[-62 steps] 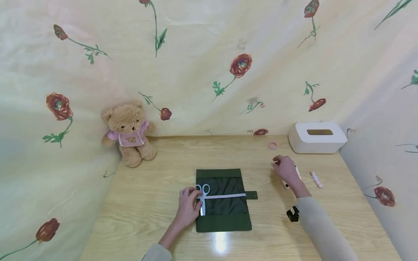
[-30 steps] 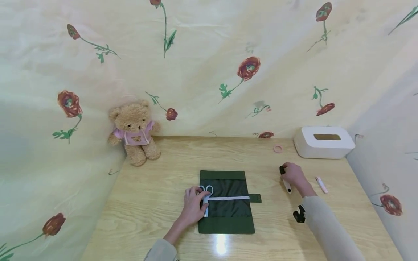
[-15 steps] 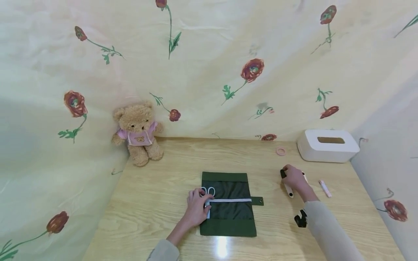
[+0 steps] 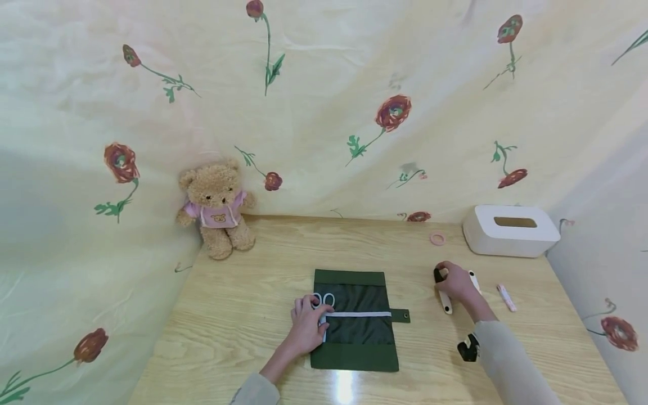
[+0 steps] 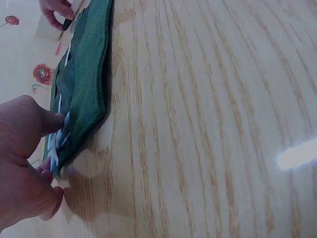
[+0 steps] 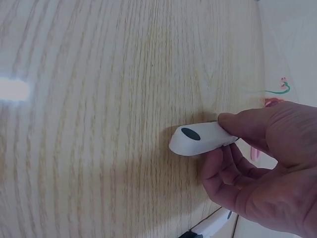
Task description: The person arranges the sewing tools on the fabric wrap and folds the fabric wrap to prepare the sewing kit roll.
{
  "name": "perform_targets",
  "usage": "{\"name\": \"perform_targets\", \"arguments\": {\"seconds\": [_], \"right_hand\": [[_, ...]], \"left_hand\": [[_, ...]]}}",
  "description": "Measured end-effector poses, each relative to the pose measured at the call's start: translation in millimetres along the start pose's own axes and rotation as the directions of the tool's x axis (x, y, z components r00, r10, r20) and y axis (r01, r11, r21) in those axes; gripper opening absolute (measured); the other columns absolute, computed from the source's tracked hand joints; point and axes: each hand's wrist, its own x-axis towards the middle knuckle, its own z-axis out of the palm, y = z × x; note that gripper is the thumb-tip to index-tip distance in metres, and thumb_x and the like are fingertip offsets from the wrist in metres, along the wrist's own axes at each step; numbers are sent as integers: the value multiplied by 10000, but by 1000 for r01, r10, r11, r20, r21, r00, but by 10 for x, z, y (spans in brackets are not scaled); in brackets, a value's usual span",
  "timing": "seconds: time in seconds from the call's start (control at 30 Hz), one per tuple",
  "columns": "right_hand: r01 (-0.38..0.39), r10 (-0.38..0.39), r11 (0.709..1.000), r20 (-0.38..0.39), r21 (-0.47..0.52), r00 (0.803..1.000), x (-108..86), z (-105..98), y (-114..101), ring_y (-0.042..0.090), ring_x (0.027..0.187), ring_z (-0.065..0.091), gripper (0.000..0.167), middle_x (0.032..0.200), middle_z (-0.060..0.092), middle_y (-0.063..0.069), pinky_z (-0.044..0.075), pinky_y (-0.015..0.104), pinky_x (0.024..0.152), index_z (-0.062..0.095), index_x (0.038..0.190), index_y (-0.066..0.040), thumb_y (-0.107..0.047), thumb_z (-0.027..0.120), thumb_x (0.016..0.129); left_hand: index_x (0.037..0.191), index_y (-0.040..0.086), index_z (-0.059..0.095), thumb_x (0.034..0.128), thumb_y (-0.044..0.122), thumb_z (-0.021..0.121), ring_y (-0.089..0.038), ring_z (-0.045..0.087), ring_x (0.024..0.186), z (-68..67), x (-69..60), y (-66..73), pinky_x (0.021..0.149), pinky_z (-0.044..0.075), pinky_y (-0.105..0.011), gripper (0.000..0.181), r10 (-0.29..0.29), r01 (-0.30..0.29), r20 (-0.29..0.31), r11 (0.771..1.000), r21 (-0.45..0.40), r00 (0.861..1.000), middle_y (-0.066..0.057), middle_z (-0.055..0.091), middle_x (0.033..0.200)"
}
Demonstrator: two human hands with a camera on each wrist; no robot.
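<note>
- white-and-black tool (image 6: 198,139): on or just over the table (image 4: 268,270), to the right of the pouch; its white end, marked with a dark oval, projects from the fingers; contact with the wood cannot be told
- right hand (image 4: 455,282): pinches this tool between the thumb and bent fingers, leaving the oval-marked end unsupported
- risk at the grip: a hold set toward one end may let the tool swivel or slip, should the thumb loosen
- second tool (image 4: 473,278): pale, just beside the right hand and partly hidden by it; a low sideways sweep of the wrist could knock it
- green pouch (image 4: 354,357): laid flat, well apart from the held tool, with a white band (image 4: 361,314) across it
- scissors (image 4: 323,319): on the pouch at its left edge, partly covered by fingers
- left hand (image 4: 306,325): fingers bent over the scissors and touching them; whether it pinches or merely presses cannot be told
- risk at the pouch: a tug here would probably skew the cloth or shift the scissors
- black object (image 4: 468,347): close beside the right sleeve (image 4: 508,357), which could nudge it if the forearm swings
- outer field: pink-and-white stick (image 4: 506,297), pink ring (image 4: 437,239) and white box (image 4: 506,243) at right; teddy bear (image 4: 219,211) at rear left
</note>
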Motion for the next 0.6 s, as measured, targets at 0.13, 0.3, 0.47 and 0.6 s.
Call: {"name": "perform_targets", "arguments": {"seconds": [0.13,0.3,0.47,0.6], "right_hand": [[1,-1,998,3,62,1000,-42,18,-11,302,730,613,480,915,640,301,480,374,633,497,1175,146,14,708,764],[-27,23,980,26,199,999,-53,59,-41,208,650,584,485,850,619,213,479,310,551,468,1240,143,16,703,835],[-54,33,927,61,372,998,2,121,-174,185,701,570,545,944,576,206,504,314,564,422,1360,116,5,677,891],[-47,14,887,75,460,997,57,163,-334,195,774,583,560,1033,540,228,552,353,622,383,1421,94,11,641,931]], "left_hand": [[1070,199,677,860,52,747,-343,324,1082,29,-26,3,839,300,-506,266,-8,8,-17,1000,-12,1000,-143,406,1235],[1052,219,642,849,38,746,-345,324,1079,60,-14,2,823,290,-498,291,-13,13,-31,1000,3,999,-135,399,1227],[1048,238,618,852,41,742,-352,323,1087,61,9,-1,834,291,-517,303,-32,33,-24,999,28,999,-131,389,1234],[1054,237,613,859,37,734,-356,315,1100,39,35,9,855,286,-539,305,-39,39,-8,999,13,999,-134,385,1248]]}}
